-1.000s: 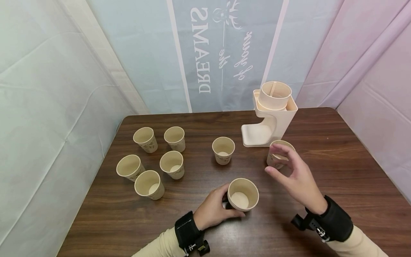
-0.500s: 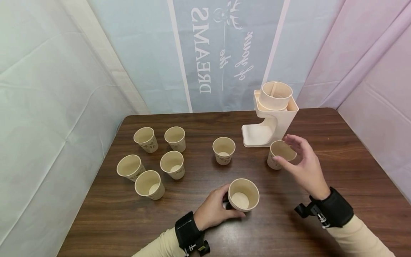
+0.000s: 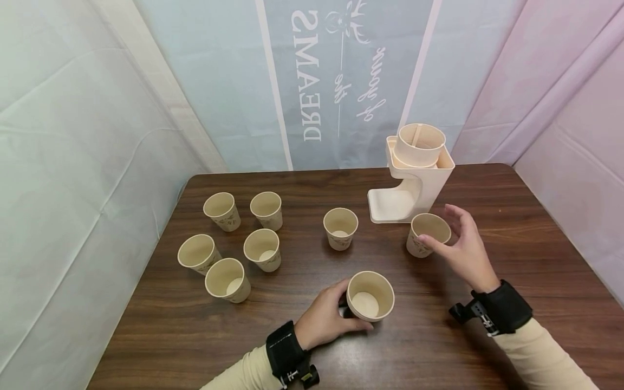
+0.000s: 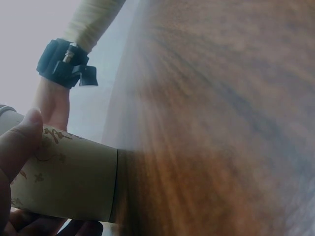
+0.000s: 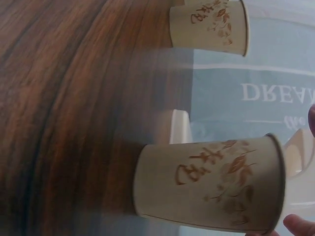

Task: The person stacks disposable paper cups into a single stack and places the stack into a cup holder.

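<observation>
My left hand (image 3: 325, 317) holds a beige paper cup (image 3: 369, 297) near the table's front, thumb on one side and fingers round the other. In the left wrist view that cup's printed wall (image 4: 69, 172) shows between thumb and fingers. Farther right, my right hand (image 3: 465, 252) is beside another paper cup (image 3: 428, 234), thumb at the near side of its rim and fingers past the far right side. The right wrist view shows this cup (image 5: 211, 184) upright on the table with fingertips near its rim; firm contact is not visible.
A cream dispenser-like stand (image 3: 421, 179) with a round container on top stands behind the right cup. One paper cup (image 3: 340, 228) stands at the middle. Several more, including a front one (image 3: 227, 280), are grouped at left on the brown table (image 3: 161, 336).
My right hand has moved right and away from above the right cup to its right side, with its wrist slightly raised. The left hand and its cup have stayed put.
</observation>
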`<state>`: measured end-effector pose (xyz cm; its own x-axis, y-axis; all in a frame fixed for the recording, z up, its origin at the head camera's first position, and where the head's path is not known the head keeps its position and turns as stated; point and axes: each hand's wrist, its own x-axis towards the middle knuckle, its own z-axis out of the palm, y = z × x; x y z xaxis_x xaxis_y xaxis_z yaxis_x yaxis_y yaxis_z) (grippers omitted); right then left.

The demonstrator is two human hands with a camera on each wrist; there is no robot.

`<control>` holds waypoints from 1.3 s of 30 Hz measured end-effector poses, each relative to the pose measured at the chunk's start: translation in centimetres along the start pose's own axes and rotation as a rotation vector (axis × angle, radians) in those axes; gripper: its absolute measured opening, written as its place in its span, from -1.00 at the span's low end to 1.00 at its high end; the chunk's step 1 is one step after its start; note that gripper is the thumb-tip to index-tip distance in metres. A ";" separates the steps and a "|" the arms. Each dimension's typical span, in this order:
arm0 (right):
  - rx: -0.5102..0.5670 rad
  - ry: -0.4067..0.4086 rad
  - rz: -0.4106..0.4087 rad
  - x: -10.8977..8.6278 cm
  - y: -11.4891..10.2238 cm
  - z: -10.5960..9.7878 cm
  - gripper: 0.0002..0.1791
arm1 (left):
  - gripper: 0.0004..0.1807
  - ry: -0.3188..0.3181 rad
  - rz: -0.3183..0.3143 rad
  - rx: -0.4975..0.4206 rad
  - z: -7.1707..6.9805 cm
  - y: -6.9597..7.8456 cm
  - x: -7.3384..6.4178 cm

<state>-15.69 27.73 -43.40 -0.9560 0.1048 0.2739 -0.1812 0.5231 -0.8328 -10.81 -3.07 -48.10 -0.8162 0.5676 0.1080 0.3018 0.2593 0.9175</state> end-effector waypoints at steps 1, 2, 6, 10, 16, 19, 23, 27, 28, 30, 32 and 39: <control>0.005 -0.003 0.009 0.0 0.2 0.1 0.00 | -0.18 -0.001 0.001 0.000 0.0 0.0 0.0; 0.005 -0.003 0.017 0.1 0.4 0.1 0.00 | -0.18 -0.001 0.002 0.000 0.0 0.0 0.0; -0.026 0.006 0.028 0.1 1.2 0.5 -0.01 | -0.18 0.000 0.005 -0.002 0.0 -0.1 0.0; -0.055 0.005 0.027 -0.1 1.7 0.7 -0.02 | -0.18 0.001 0.009 0.006 0.0 -0.1 0.0; -0.094 -0.008 0.040 -0.2 2.3 0.9 -0.04 | -0.18 -0.003 0.013 0.000 0.1 0.0 0.0; -0.092 -0.011 0.045 -0.2 2.4 1.0 -0.06 | -0.18 -0.004 0.015 -0.003 0.1 0.0 0.1; -0.092 -0.016 0.043 -0.3 2.4 1.0 -0.06 | -0.19 -0.001 0.013 0.011 0.0 0.1 0.0; -0.091 -0.021 0.037 -0.3 2.3 1.1 -0.07 | -0.19 0.006 0.007 0.029 -0.1 0.1 0.0; -0.091 -0.022 0.037 -0.3 2.3 1.1 -0.07 | -0.19 0.008 0.004 0.032 -0.1 0.1 0.0; -0.090 -0.023 0.037 -0.3 2.3 1.1 -0.08 | -0.19 0.012 0.002 0.040 -0.2 0.2 0.0; -0.090 -0.023 0.040 -0.4 2.3 1.2 -0.09 | -0.19 0.014 -0.001 0.043 -0.2 0.2 0.0; -0.091 -0.023 0.033 -0.4 2.1 1.1 -0.10 | -0.19 0.015 0.005 0.036 -0.2 0.1 0.0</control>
<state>-15.94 27.85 -45.75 -0.9664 0.1038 0.2351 -0.1293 0.5943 -0.7938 -10.87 -3.22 -47.91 -0.8220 0.5572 0.1182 0.3228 0.2846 0.9027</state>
